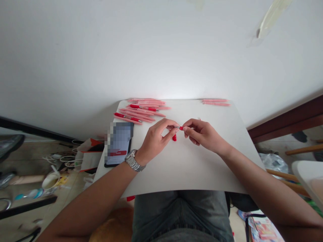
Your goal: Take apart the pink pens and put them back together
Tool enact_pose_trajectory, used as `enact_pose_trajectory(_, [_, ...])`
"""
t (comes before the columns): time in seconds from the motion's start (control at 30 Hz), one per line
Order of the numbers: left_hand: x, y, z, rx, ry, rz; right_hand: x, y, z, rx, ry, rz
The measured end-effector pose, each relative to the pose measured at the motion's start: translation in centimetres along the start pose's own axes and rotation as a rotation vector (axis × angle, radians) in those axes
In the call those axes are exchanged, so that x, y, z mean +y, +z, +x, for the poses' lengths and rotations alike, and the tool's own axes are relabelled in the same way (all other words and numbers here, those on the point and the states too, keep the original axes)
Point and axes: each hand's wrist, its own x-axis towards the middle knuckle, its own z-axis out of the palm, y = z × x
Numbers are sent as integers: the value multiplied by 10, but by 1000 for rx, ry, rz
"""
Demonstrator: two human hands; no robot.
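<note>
My left hand (158, 135) pinches the silver end of a small red and silver pen part (181, 128) between thumb and fingertips. At its red end, my right hand (203, 133) closes thumb and forefinger on the same piece. Just below the left fingertips is a short red piece (174, 137), partly covered by them; I cannot tell whether it lies on the table or is held. A thin tip shows above the right hand, too small to name. On the white table (176, 168), a pile of pink pens (141, 114) and red pens (127, 117) lies at the back left.
A few pink pens (216, 102) lie at the back right against the wall (161, 50). A phone (118, 144), its screen partly blurred, lies along the left edge. Bags, cables and a cup (50, 179) are on the floor at left; a white chair (309, 174) stands at right.
</note>
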Motion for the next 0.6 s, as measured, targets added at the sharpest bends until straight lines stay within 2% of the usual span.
enact_pose_trajectory(0.17, [-3,1,0,35,-47,-17,-1,1,-1,92,-69,2])
enact_pose_trajectory(0.33, [-5,2,0,51,-43,-32,-1,-1,-1,128,-78,-44])
enact_pose_trajectory(0.5, [-6,3,0,44,-66,-76,5,-7,4,234,-215,-264])
enact_pose_trajectory(0.6, [-6,3,0,32,-85,-99,10,-11,6,267,-247,-377])
